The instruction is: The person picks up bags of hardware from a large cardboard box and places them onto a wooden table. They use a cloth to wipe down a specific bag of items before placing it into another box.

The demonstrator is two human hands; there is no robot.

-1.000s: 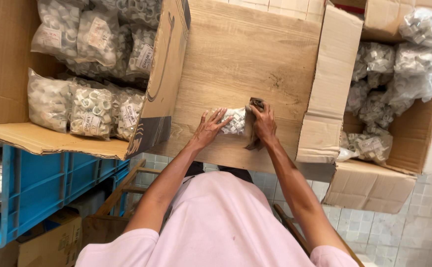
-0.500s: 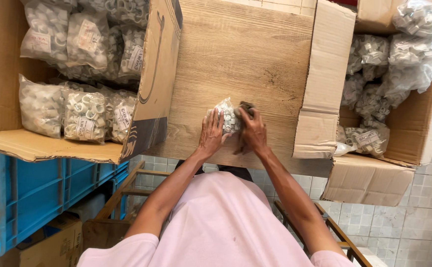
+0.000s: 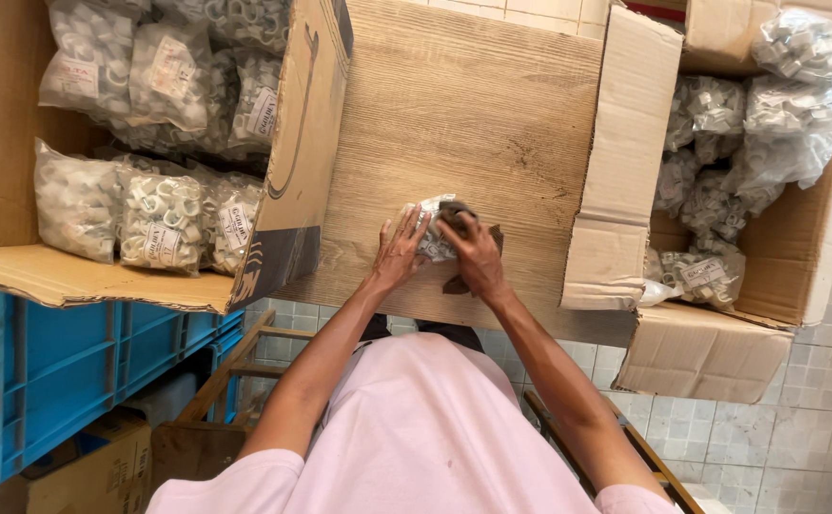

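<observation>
While both hands press flat, the left hand point(image 3: 399, 249) and right hand point(image 3: 471, 252) hold a crinkly clear bag point(image 3: 432, 228) of white rings on the wooden board point(image 3: 473, 114), between cardboard boxes point(image 3: 306, 143) of labelled bags.

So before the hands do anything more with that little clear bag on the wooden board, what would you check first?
1. Small clear plastic bag of white rings lies on the wooden board: ok.
2. Left hand steadies the bag's edge: ok.
3. Right hand rests on top of the bag: ok.
4. Bag sealed: cannot tell.
5. Bare board around the bag: ok.
6. Open cardboard box on the right within reach: ok.
</observation>
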